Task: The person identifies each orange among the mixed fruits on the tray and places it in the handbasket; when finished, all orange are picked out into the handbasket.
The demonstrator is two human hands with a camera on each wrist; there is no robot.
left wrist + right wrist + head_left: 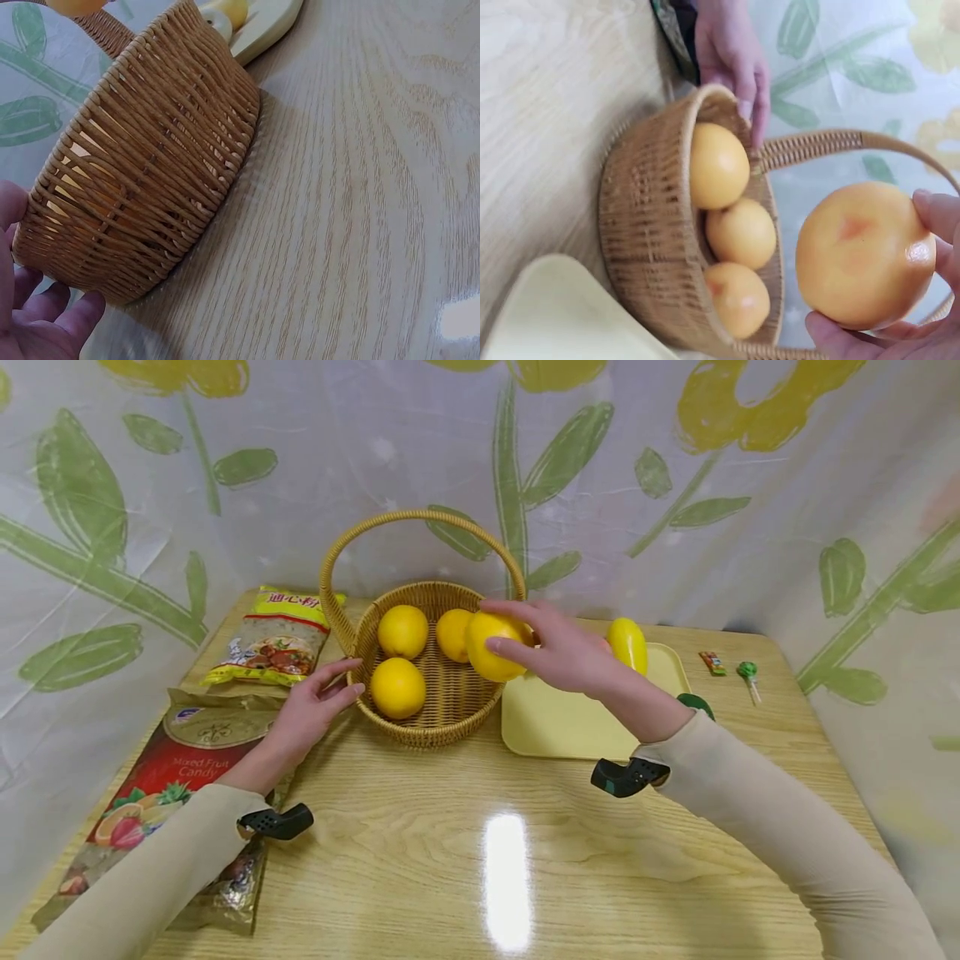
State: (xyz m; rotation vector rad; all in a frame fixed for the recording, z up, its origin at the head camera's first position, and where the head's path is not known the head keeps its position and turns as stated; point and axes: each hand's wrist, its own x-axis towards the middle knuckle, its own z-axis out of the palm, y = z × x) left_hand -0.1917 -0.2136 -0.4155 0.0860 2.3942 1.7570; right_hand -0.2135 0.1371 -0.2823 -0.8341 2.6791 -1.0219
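Observation:
A wicker basket [427, 735] with a tall arched handle [423, 514] stands at the back. Inside it lie three orange-yellow round fruits, which look like oranges; one is the near-left orange [397, 688]. My right hand [562, 647] grips another orange [862, 255] above the basket's right rim, thumb and fingers around its sides. My left hand [311, 702] holds the basket's left rim by the handle base, thumb and fingertips against the wicker. In the left wrist view, the left fingers [79, 315] curl by the basket's side.
A pale yellow tray [570, 727], right of the basket and partly behind the right arm, carries a long yellow fruit [627, 646]. Farther right lie a small wrapped candy [712, 663] and a green lollipop [747, 670]. At left are a pasta bag [273, 639] and a large candy bag [195, 760].

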